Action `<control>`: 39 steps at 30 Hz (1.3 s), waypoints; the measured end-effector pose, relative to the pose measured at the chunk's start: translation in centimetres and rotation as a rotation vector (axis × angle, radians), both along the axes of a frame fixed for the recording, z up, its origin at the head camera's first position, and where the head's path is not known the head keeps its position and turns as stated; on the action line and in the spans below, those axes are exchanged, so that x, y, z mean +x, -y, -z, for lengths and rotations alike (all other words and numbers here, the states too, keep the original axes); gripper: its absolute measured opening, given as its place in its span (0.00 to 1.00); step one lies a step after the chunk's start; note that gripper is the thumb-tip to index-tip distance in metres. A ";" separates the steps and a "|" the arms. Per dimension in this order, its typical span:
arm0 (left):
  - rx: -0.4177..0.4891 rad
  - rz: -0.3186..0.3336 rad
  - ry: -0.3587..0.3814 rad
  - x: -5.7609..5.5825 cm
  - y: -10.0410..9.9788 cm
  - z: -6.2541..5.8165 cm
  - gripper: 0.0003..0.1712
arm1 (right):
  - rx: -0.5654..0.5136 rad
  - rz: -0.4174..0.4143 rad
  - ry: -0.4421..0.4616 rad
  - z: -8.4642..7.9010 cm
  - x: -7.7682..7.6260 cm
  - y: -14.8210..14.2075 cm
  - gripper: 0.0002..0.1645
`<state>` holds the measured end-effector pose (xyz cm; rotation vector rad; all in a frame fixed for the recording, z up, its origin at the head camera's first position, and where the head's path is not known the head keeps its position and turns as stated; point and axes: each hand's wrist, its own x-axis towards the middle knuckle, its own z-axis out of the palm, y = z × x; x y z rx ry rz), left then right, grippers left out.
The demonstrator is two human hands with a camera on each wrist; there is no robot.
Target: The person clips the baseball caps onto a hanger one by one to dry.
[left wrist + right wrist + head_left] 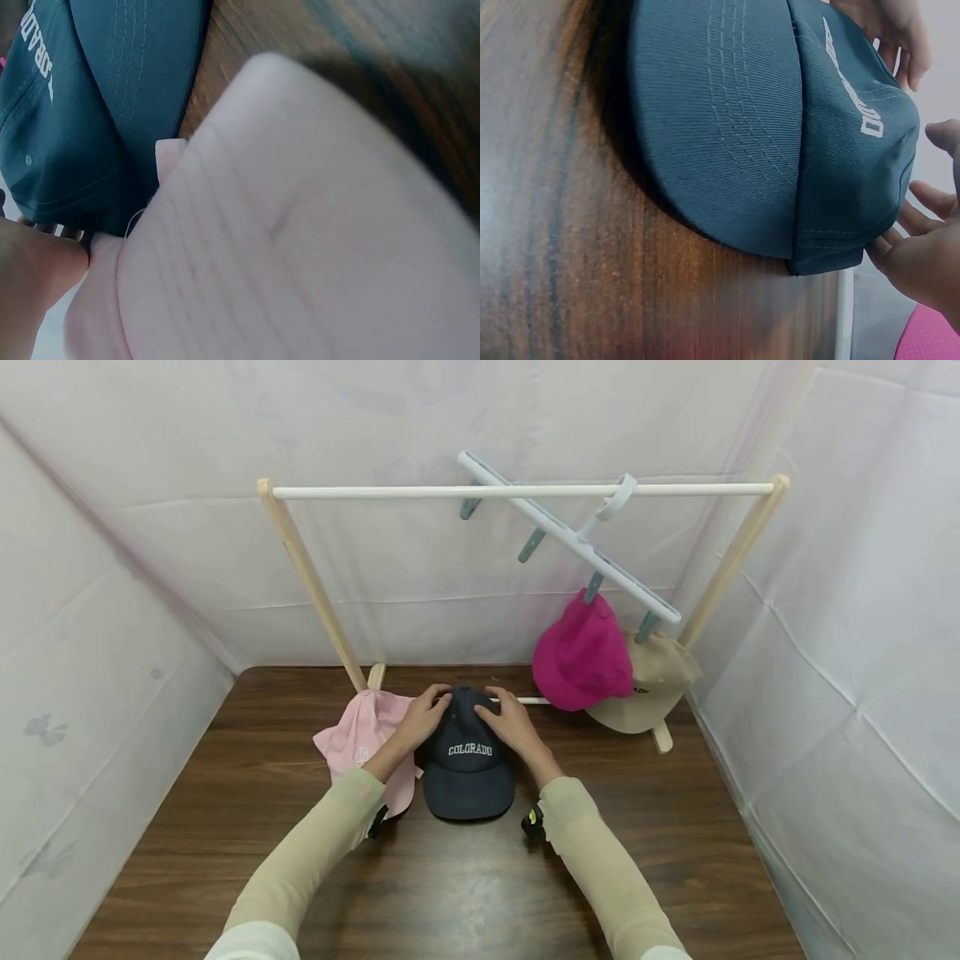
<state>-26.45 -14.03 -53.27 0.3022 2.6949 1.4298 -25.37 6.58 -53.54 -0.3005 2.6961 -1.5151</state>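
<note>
A dark navy cap (468,752) with white COLORADO lettering lies on the table, its brim toward me. My left hand (422,720) is at the left side of its crown, with relaxed fingers near the top. At the crown's right side, my right hand (513,725) has its fingers spread; in the right wrist view its fingertips (889,241) are right at the cap's back edge and the thumb stands apart. A light pink cap (352,735) lies beneath my left forearm, partly hidden by it, and fills much of the left wrist view.
A wooden rack with a white top bar (420,492) stands behind the caps. From it hangs a white hanger (551,522) with grey clips, slanting toward me. A magenta cap (581,652) and a beige cap (660,681) hang from its right clips. White sheets (135,635) surround the table.
</note>
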 end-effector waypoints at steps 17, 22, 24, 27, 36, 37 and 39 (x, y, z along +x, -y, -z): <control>0.039 -0.034 0.030 -0.6 -0.4 0.6 0.23 | 0.065 -0.017 0.053 0.5 -1.0 0.5 0.35; 0.019 -0.037 0.017 -0.7 -0.5 0.6 0.28 | 0.064 -0.014 0.057 0.6 -1.0 0.4 0.35; 0.009 -0.040 0.010 -0.8 -0.6 0.6 0.30 | 0.059 -0.013 0.055 0.6 -1.1 0.4 0.35; 0.010 -0.044 0.000 -0.9 -0.5 0.7 0.31 | 0.054 -0.010 0.046 0.7 -1.1 0.5 0.34; 0.050 -0.046 -0.018 -1.1 -0.6 0.7 0.25 | 0.006 0.061 0.016 1.1 -1.2 0.7 0.27; 0.051 -0.048 -0.021 -1.1 -0.6 0.7 0.25 | 0.007 0.070 0.013 1.1 -1.2 0.7 0.25; 0.051 -0.049 -0.022 -1.1 -0.6 0.6 0.24 | 0.003 0.081 0.006 1.1 -1.2 0.7 0.24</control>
